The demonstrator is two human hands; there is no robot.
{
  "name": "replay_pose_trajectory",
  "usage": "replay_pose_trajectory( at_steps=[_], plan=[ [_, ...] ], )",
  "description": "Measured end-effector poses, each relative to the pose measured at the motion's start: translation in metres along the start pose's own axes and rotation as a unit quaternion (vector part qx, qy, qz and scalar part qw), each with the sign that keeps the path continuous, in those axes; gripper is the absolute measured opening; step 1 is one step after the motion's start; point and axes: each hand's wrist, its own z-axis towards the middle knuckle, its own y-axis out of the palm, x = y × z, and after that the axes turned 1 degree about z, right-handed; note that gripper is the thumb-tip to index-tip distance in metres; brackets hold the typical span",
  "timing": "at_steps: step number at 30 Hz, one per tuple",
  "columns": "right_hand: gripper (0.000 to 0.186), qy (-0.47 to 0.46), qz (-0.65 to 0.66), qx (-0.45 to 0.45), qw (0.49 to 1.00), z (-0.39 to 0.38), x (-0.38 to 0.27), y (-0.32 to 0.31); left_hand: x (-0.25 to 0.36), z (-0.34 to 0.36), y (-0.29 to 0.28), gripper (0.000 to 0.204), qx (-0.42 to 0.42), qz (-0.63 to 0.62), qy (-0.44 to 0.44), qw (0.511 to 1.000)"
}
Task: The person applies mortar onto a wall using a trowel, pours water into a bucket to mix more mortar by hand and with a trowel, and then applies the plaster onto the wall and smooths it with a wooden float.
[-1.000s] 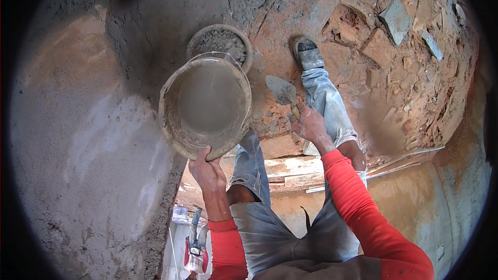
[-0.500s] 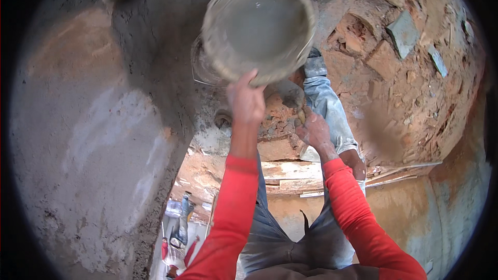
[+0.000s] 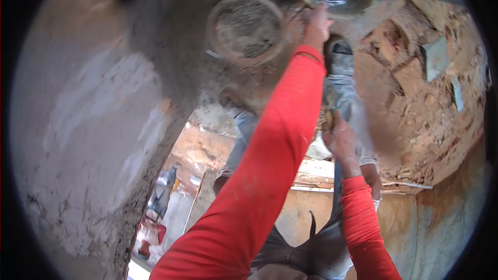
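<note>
A round grey pan [image 3: 338,6] with shiny, wet-looking contents is at the top of the view, cut off by the upper edge. My left hand [image 3: 316,25] reaches far forward, its fingers closed at the pan's near rim. Lower and to the right, my right hand [image 3: 341,137] is closed around the yellowish handle of a trowel [image 3: 329,119]; its blade is hard to make out against the ground and my leg. Left of the pan stands a round basin [image 3: 210,30] of rough grey mortar [image 3: 248,27], apart from both hands.
A grey plastered surface [image 3: 88,150] fills the left side. Broken reddish rubble [image 3: 410,78] with bluish slabs [image 3: 437,58] lies at right. Below are wooden boards [image 3: 314,173] and several tools [image 3: 163,192] at lower left. My legs straddle the middle.
My left hand has carried the pan forward and to the right, uncovering the mortar basin. My right hand with the trowel sits slightly further right and lower in view; the view has shifted too.
</note>
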Motion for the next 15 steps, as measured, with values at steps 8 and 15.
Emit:
replay_pose_trajectory(
  at_steps=[8,15],
  plan=[
    [0.045,-0.089,-0.054,-0.002,0.995,-0.001,-0.052,-0.005,0.102,-0.14,-0.17,0.034,0.065,0.017,0.151,0.986],
    [0.052,-0.359,-0.377,0.123,0.845,0.069,-0.202,-0.019,0.15,-0.08,-0.333,0.057,0.258,0.214,0.26,0.906]
  ],
)
